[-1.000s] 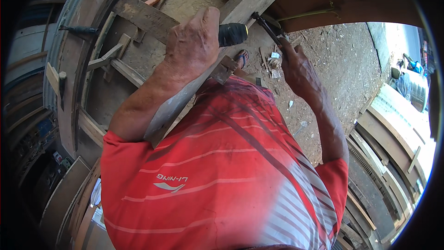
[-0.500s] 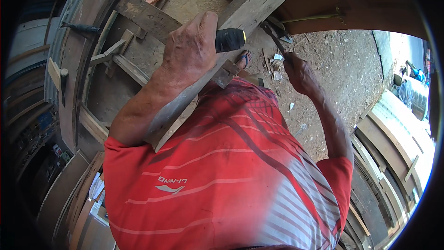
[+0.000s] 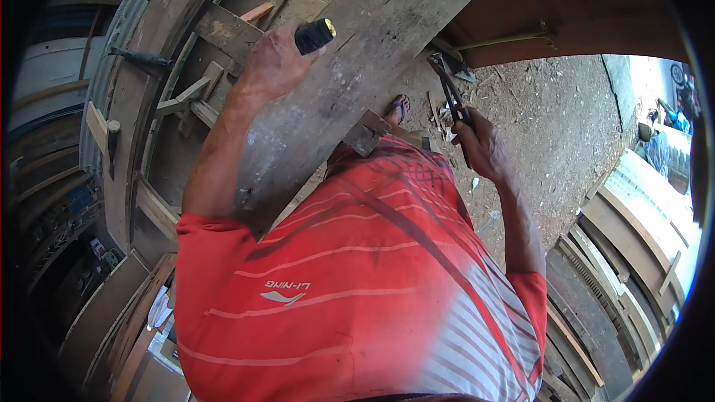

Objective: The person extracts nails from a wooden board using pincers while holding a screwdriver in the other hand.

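Observation:
My left hand is closed round a black-taped tool handle with a yellow end; the rest of that tool is hidden. The same hand lies at the left edge of a wide, weathered grey wooden plank, and its fingertips are out of sight. Running diagonally from near my left upper arm to the far side, the plank has its broad face turned up. On the right, above the ground, my right hand grips a pair of dark metal pincers. Their jaws point away from me, beside the plank's right edge.
A small wooden block sits beside my shirt, near a sandaled foot. A brown panel stands at the far right. Stacked boards lie on the right, and a long wooden beam bounds the left. Scraps litter the dirt ground.
The plank has turned from its narrow edge to show its broad face. My left hand has moved left with the handle. The pincers have swung into clearer sight, their handles slightly apart.

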Tool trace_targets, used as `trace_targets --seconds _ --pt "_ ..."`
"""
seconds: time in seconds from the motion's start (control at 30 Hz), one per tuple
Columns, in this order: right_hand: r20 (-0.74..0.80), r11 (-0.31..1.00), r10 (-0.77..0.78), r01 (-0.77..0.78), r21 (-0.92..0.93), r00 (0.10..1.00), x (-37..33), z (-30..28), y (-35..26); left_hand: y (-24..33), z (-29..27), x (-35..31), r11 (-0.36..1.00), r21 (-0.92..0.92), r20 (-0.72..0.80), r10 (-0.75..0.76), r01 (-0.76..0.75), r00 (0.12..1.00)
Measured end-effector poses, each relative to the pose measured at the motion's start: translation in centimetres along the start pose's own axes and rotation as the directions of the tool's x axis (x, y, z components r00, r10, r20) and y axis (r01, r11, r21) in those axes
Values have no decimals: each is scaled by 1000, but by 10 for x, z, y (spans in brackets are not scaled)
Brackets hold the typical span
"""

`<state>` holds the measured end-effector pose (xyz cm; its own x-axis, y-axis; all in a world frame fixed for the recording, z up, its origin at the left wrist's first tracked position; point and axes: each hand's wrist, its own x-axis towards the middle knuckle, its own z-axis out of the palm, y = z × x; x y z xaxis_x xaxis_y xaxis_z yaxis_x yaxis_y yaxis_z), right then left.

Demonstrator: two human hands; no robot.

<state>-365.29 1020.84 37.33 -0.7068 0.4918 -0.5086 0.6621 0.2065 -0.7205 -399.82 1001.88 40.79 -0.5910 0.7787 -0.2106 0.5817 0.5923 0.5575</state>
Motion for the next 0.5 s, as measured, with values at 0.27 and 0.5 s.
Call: trace_targets --seconds 0.27,0.5 --pt "-53 997 58 -61 -49 997 -23 11 -10 -68 32 33 997 -8 75 -82 82 994" --pt "-127 988 103 -87 125 987 -28 31 3 -17 25 13 879 -462 -271 -15 -116 963"
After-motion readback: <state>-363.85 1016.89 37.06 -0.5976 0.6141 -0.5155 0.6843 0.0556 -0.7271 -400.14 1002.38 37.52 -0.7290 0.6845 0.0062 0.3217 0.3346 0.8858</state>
